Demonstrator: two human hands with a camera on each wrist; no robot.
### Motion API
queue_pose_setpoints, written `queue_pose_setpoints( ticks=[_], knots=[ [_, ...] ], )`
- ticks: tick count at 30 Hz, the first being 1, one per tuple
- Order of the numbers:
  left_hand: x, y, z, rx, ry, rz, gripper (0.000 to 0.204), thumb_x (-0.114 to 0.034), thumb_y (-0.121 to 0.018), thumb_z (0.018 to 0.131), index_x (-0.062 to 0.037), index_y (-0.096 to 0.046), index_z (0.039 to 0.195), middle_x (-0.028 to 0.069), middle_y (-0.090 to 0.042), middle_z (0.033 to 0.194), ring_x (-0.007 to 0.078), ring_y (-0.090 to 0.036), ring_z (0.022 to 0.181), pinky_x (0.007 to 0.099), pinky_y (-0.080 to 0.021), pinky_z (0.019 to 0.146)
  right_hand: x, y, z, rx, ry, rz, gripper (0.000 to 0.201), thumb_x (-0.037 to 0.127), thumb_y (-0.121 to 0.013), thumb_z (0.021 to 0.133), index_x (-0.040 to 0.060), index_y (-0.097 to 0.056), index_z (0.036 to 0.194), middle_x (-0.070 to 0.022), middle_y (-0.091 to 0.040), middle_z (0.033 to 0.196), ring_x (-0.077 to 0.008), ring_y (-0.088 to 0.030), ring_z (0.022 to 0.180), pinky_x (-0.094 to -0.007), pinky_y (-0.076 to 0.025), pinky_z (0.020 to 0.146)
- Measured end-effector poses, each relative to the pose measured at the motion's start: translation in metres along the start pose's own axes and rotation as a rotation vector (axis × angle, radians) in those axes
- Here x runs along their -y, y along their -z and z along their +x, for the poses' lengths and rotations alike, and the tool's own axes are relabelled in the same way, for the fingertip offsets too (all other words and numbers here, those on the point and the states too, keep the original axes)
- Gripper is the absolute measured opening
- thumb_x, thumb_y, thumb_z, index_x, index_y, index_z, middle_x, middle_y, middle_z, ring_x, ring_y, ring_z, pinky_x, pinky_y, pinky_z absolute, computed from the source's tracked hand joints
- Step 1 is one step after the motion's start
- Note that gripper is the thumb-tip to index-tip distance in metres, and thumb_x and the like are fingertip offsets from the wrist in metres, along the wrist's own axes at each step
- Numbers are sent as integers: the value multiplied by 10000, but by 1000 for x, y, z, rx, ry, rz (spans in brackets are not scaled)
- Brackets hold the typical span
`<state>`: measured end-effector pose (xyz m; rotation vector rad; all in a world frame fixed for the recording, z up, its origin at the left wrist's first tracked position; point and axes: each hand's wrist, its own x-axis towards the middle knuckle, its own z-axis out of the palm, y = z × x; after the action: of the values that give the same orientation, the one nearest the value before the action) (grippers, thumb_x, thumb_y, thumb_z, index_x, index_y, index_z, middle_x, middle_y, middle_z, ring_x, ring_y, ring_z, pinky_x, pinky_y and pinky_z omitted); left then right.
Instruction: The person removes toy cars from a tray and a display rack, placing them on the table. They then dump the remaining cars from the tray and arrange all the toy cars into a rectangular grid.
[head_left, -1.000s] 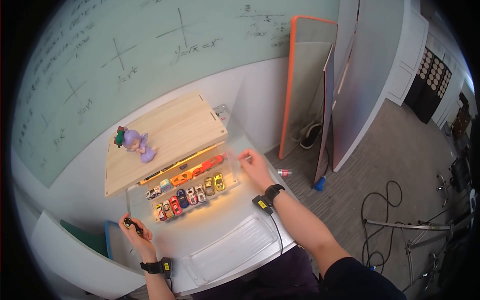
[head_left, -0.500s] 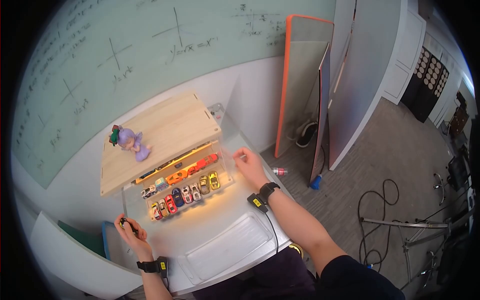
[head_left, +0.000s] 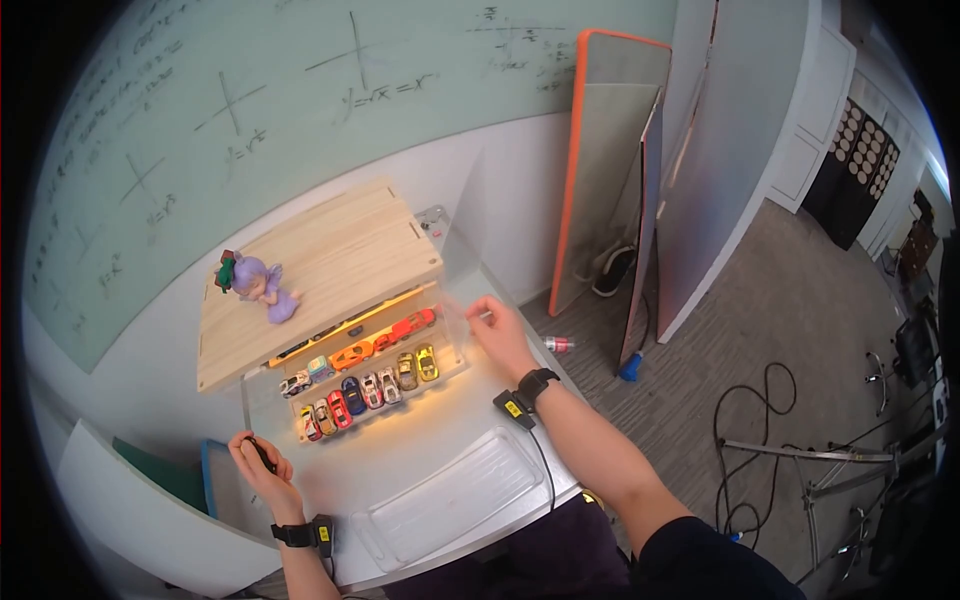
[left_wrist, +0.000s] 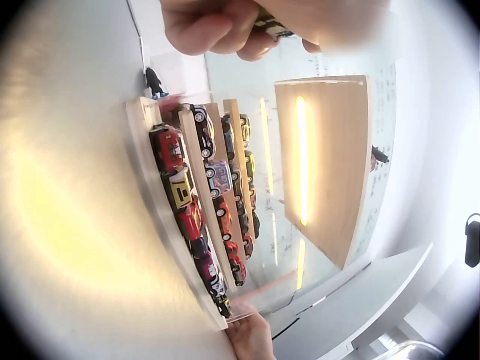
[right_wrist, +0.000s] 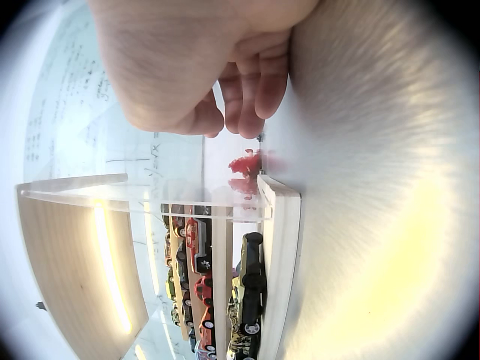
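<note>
The left fingers, cropped by the left-wrist view's top edge, partly hide a small dark object.

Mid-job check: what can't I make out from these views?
Small dark object in the left hand: fingers hide most of it in the head and left wrist views; exact type unclear.
Back-row toy cars: the wooden top hides most of them in the head view.
Red object beyond the right hand: too blurred to identify, right wrist view.
Whiteboard writing: too small and blurred, far left of head view.
</note>
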<state>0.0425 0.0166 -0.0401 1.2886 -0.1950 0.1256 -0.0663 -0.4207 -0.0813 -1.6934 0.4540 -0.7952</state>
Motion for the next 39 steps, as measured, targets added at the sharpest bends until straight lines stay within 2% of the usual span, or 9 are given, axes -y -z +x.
queue_pose_setpoints(
  ticks=[4, 7, 10, 16, 19, 25, 28, 34, 39],
  knots=[
    [-10, -12, -6, -49, 35, -12, 144, -181, -454, 1162, -158, -530, 1283, -21, -498, 851, 45, -293, 554, 222, -244, 471, 6, 1, 0, 8, 10, -42, 97, 94, -674, 989, 52, -722, 1062, -39, -750, 930, -119, -699, 715, -304, -537, 692],
    [-5, -6, -3, -18, -25, -6, 151, -173, -448, 1158, -156, -535, 1280, -20, -506, 847, 44, -288, 548, 222, -242, 469, 13, 4, -3, 16, -42, -43, 98, 90, -669, 987, 53, -724, 1060, -40, -751, 922, -115, -695, 710, -304, -536, 690],
    [-4, -2, -3, 30, -35, 4, 137, -201, -454, 1172, -144, -544, 1258, -19, -501, 848, 39, -290, 547, 222, -242, 467, 7, 1, -1, 6, -16, -37, 101, 91, -667, 989, 55, -725, 1063, -36, -755, 918, -112, -699, 718, -305, -538, 692],
    [-1, 1, 0, 73, -6, -23, 168, -253, -470, 1197, -124, -561, 1142, -34, -451, 745, 29, -294, 535, 226, -230, 453, 2, 1, 0, 11, -17, -26, 98, 98, -664, 999, 51, -719, 1065, -33, -751, 891, -117, -717, 732, -298, -541, 694],
    [-4, -5, -4, 62, 7, 18, 147, -223, -474, 1187, -120, -558, 1127, -45, -423, 691, 29, -285, 520, 234, -216, 442, 1, -1, 2, 8, 7, -2, 92, 99, -666, 1001, 53, -718, 1061, -31, -747, 879, -115, -712, 731, -297, -541, 689],
    [-1, -4, -2, 70, -26, 24, 92, -135, -479, 1151, -112, -568, 1147, -38, -438, 691, 35, -262, 495, 247, -202, 426, -2, -1, 4, 0, 7, -15, 87, 101, -667, 1005, 57, -718, 1061, -26, -744, 867, -116, -712, 733, -297, -545, 694],
    [0, -3, -3, 68, -21, 16, 96, -132, -489, 1145, -109, -579, 1171, -28, -446, 694, 36, -265, 494, 241, -205, 429, 0, 2, 2, 21, -50, -46, 86, 105, -674, 1007, 64, -721, 1065, -24, -736, 834, -115, -708, 726, -296, -539, 682],
    [-5, -5, -5, 98, -43, -59, 192, -238, -468, 1153, -100, -594, 1197, -15, -457, 710, 39, -280, 505, 239, -223, 433, 1, 2, 0, 8, -27, 4, 88, 100, -677, 1006, 78, -727, 1075, -23, -727, 804, -97, -685, 705, -290, -514, 645],
    [-2, 0, -3, 107, -2, -116, 250, -306, -484, 1151, -126, -564, 1306, -11, -469, 782, 48, -288, 536, 234, -239, 454, -6, 1, 4, 6, -2, -1, 78, 100, -680, 1015, 74, -726, 1072, -16, -719, 800, -94, -690, 713, -286, -513, 648]
  ],
)
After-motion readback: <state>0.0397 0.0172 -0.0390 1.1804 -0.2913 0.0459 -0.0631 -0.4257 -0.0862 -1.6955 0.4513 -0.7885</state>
